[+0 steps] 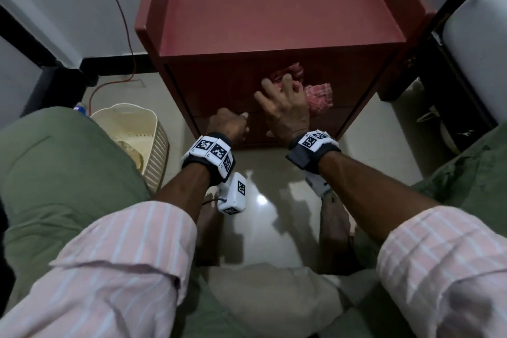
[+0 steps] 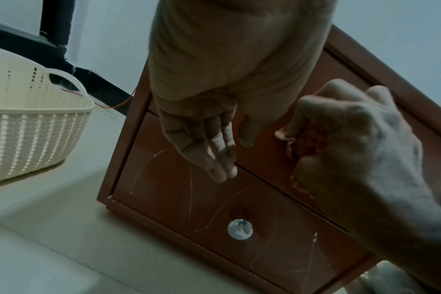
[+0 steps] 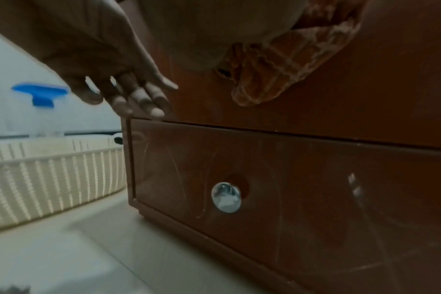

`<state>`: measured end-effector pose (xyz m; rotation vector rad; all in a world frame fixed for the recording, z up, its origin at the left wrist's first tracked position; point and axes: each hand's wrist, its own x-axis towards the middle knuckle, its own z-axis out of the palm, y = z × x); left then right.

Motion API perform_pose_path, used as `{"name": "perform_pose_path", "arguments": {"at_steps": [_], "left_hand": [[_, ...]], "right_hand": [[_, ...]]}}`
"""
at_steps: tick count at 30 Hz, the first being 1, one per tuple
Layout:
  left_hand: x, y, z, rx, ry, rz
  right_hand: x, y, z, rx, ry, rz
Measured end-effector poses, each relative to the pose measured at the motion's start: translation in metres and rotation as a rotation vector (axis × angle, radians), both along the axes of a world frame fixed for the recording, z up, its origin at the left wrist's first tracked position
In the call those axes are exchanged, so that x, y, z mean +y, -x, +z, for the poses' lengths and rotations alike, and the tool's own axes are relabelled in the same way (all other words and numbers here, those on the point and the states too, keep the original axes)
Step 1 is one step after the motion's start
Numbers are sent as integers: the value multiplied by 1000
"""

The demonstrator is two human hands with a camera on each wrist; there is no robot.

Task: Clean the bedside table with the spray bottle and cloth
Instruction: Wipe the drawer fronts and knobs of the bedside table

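The red-brown bedside table (image 1: 274,8) stands in front of me, two drawers in its front (image 2: 176,208). My right hand (image 1: 282,107) grips a bunched red checked cloth (image 1: 319,99) and holds it against the upper drawer front. The cloth (image 2: 312,139) shows between thumb and curled fingers, and hangs below the palm in the right wrist view (image 3: 272,75). My left hand (image 1: 230,123) is empty, its straight fingers (image 2: 222,159) touching the seam between the drawers. The spray bottle (image 3: 42,95), blue trigger, stands behind the basket at left.
A cream plastic basket (image 1: 131,129) sits on the floor left of the table. A round metal knob (image 3: 226,197) sticks out of the lower drawer. A red cable (image 1: 120,22) runs down the wall at left. Dark furniture (image 1: 444,85) flanks the table's right side.
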<state>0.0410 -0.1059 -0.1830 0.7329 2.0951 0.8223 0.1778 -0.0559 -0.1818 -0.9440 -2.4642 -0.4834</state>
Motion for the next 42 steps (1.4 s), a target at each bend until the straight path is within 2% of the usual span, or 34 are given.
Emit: {"name": "perform_pose_path", "arguments": {"at_steps": [2,4,8,10,13,15,21,25,27,28,30,32,34,36,38,42], "left_hand": [[-3,-1,7,25,-20,-17],[-4,-3,7,27,-23,-17],[5,-1,-3,-27,-36,-29],[10,5,-14,-27,-28,-23],[10,12,-27,-11,-14,-6],[10,13,-34,-21,8,-4],[15,0,-28,-56,-34,-18],[16,-6,-24,-36,-54,-33],[16,-10,-26,-39,-44,-55],[17,-11,-29,-39,-33,-68],[18,-14,-34,-40,3,-88],[20,-16,-38,-18,30,-91],[23,-17,-41,58,59,-125],[24,-18,-42,132,84,-156],[25,-21,-46,103,104,-165],[29,-27,-57,-13,126,-149]], "right_hand": [[7,-8,-1,-183,-2,68],[16,-16,-6,-166,47,64],[9,-12,-27,256,37,-28],[7,-5,-30,399,24,-88],[10,-6,-39,428,49,-171],[9,-5,-39,463,130,-156],[9,-5,-9,788,198,-130],[27,-29,4,1155,32,-366],[37,-42,-1,1285,42,-533],[39,-45,-8,1296,86,-612],[33,-39,-25,1198,161,-689],[14,-16,-41,1036,181,-587],[-7,4,-62,858,251,-399],[-9,4,-79,801,299,-272],[2,-8,-82,814,300,-208],[17,-37,-78,632,187,-170]]}}
